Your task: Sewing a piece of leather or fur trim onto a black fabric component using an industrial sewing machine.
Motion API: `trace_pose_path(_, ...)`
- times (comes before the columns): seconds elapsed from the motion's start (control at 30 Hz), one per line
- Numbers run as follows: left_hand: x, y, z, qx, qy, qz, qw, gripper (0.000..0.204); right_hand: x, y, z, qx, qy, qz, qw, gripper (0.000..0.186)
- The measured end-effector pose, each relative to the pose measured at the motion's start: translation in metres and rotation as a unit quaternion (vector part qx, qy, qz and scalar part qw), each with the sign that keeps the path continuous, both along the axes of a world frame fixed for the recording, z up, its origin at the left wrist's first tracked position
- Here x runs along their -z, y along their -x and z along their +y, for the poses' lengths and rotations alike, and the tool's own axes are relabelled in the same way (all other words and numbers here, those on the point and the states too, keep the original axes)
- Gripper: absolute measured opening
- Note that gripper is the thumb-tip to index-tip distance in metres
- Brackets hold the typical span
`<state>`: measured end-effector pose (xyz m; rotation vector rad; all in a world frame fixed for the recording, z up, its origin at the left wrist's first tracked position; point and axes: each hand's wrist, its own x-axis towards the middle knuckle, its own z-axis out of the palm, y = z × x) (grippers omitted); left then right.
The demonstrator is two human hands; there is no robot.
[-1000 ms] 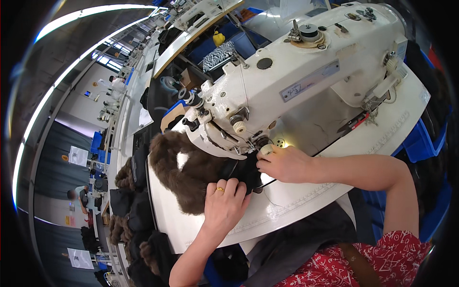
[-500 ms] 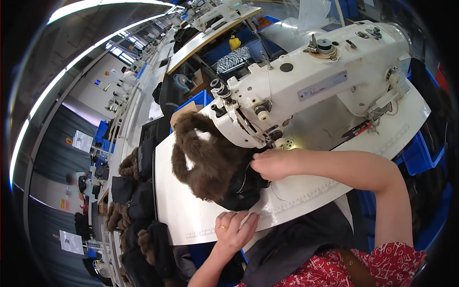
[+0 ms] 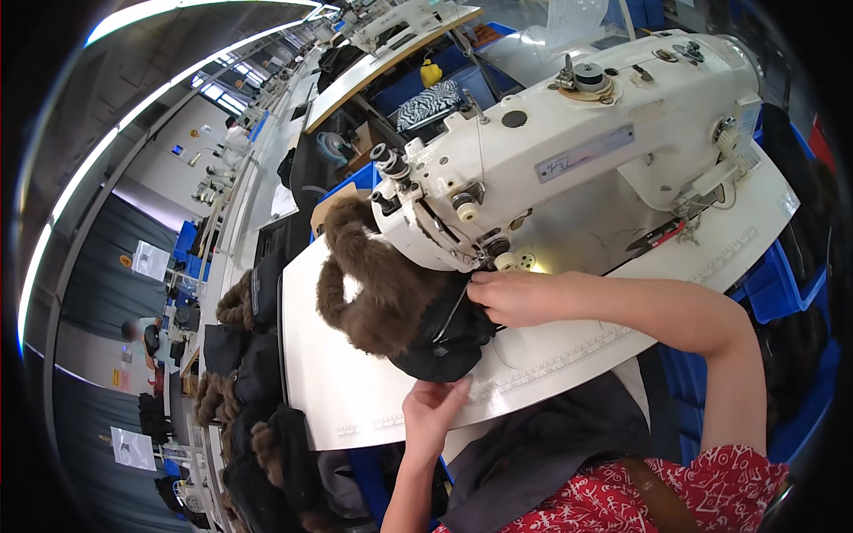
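A black fabric bag [image 3: 442, 352] with a zipper and a thick brown furry part [image 3: 373, 293] lies on the white sewing machine bed [image 3: 355, 404], partly under the machine head. My right hand [image 3: 515, 298] is closed on the bag's black edge beside the needle area, fingertips pinched together. The needle and presser foot are hidden behind the machine head and hand. Below the bag's near end is my left hand [image 3: 431, 413], its thumb and fingers apart. Its fingertips are close to the black fabric; whether they touch it cannot be made out.
The white sewing machine [image 3: 569, 151] spans the upper right, its small lamp lit. Red-handled snippers [image 3: 657, 235] lie on its bed. Black and furry pieces [image 3: 258, 355] are heaped at the left. A blue bin [image 3: 773, 284] stands at the right. Dark cloth [image 3: 560, 444] covers my lap.
My left hand has turned, lifting from lying flat at the bed's edge to a thumb-up pose by the bag. The right hand keeps its hold; the bag has barely shifted.
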<state>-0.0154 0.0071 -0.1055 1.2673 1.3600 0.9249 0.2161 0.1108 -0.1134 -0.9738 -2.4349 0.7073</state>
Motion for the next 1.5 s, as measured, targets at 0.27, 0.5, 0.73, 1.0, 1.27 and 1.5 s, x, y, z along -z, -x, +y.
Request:
trace_pose_path(0.27, 0.004, -0.009, 0.006, -0.078, -0.001, -0.075, 0.994, 0.023, 0.003, -0.010, 0.020, -0.070, 0.018, -0.015, 0.997, 0.026)
trace_pose_path(0.5, 0.020, -0.027, 0.047, -0.080, -0.150, 0.140, 0.975, 0.013, -0.009, -0.022, 0.018, -0.053, 0.179, -0.040, 0.982, 0.034)
trace_pose_path(0.73, 0.042, -0.049, 0.089, -0.151, -0.245, 0.079, 0.955, 0.008, 0.007, -0.004, 0.002, -0.008, 0.182, 0.058, 0.981, 0.026)
trace_pose_path(1.0, 0.021, -0.077, 0.043, -0.052, -0.195, -0.121, 0.972, 0.038, 0.031, 0.011, -0.019, 0.188, -0.001, 0.093, 0.978, 0.018)
trace_pose_path(1.27, 0.023, -0.054, 0.079, -0.058, -0.078, -0.333, 0.938, 0.039, 0.034, 0.001, -0.014, 0.168, 0.051, 0.206, 0.963, 0.026)
trace_pose_path(1.5, 0.031, -0.029, 0.065, -0.006, 0.021, -0.486, 0.874, 0.061, 0.005, -0.027, 0.004, -0.003, 0.254, 0.233, 0.939, 0.033)
